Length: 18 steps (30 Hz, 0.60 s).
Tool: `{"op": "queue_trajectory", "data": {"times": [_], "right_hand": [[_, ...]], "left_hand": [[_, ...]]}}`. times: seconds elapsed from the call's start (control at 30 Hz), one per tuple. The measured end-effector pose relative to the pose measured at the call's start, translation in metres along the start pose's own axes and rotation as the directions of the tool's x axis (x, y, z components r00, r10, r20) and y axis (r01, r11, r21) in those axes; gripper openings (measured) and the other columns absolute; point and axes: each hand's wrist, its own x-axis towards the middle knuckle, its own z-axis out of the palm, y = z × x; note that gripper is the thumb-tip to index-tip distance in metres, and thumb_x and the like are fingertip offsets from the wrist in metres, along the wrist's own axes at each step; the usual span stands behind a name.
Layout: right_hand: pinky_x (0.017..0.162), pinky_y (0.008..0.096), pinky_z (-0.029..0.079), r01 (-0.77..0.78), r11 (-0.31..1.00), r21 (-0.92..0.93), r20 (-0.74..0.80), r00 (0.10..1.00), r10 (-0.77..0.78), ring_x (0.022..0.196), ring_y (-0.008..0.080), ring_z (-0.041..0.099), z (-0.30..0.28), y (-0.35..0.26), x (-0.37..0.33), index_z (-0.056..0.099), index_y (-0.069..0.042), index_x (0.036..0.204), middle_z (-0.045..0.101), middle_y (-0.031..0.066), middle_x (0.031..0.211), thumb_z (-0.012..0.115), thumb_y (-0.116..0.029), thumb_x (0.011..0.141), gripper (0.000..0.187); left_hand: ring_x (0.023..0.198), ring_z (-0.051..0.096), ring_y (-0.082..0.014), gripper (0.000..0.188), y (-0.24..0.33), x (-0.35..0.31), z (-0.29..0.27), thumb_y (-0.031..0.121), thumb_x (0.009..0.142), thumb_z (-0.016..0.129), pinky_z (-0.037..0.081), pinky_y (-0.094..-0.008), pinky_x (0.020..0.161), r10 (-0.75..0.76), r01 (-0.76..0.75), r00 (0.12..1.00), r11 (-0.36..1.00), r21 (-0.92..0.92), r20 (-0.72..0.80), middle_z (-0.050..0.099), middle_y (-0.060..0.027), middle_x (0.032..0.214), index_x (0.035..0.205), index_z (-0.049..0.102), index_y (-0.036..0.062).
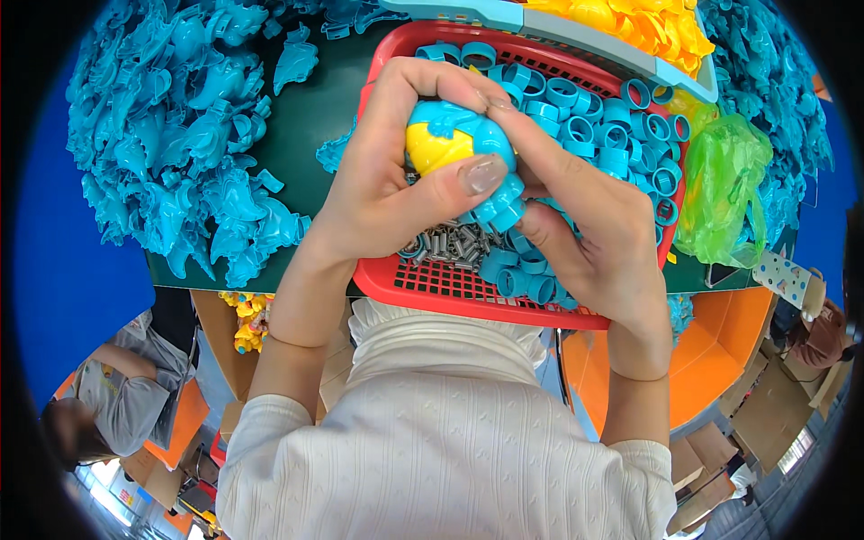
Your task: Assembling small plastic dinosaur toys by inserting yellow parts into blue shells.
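Both my hands hold a rounded blue and yellow plastic toy part [443, 148] above a red basket. My left hand [387, 171] wraps it from the left, thumb pressed across its front. From the right, my right hand [589, 202] grips its blue lower end between thumb and fingers. Part of the toy is hidden behind the fingers. Below it, the red basket [396, 281] holds many blue plastic rings [614, 162] and a heap of small silvery metal pieces [453, 245].
Large piles of blue plastic pieces [193, 117] lie left and right on the dark green table [301, 126]. Behind the basket stands a grey-blue crate [576, 40] of yellow parts [643, 22]. A green plastic bag [724, 184] lies at right. Another person [126, 378] sits at lower left.
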Motion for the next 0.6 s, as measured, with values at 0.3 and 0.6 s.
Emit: {"op": "queue_trajectory", "data": {"times": [0.3,0.6], "right_hand": [[0.077,0.0304,0.050,-0.006,0.975,0.220,-0.026,1.000,0.012,0.083,0.0180,0.061,0.012,0.009,0.000,0.041,-0.003,0.130,0.060,0.0111,0.093,0.061,0.000,0.076,0.058],[0.079,0.0261,0.047,-0.246,0.819,0.518,0.114,0.969,0.219,0.089,0.0120,0.058,0.010,0.007,0.007,0.041,-0.004,0.130,0.058,0.0063,0.097,0.069,-0.026,0.078,0.064]], "left_hand": [[0.094,0.050,-0.0119,0.038,-0.002,0.007,-0.002,0.026,0.088,0.054,0.044,-0.0231,0.077,-0.061,0.059,0.993,0.998,-0.025,-0.098,0.052,-0.0102,0.103,0.114,0.039,0.0031],[0.100,0.049,-0.0148,0.048,0.004,0.004,0.001,0.022,0.083,0.062,0.042,-0.0263,0.083,-0.036,0.037,0.999,0.985,0.167,-0.008,0.052,-0.0106,0.105,0.121,0.040,0.0018]]}}
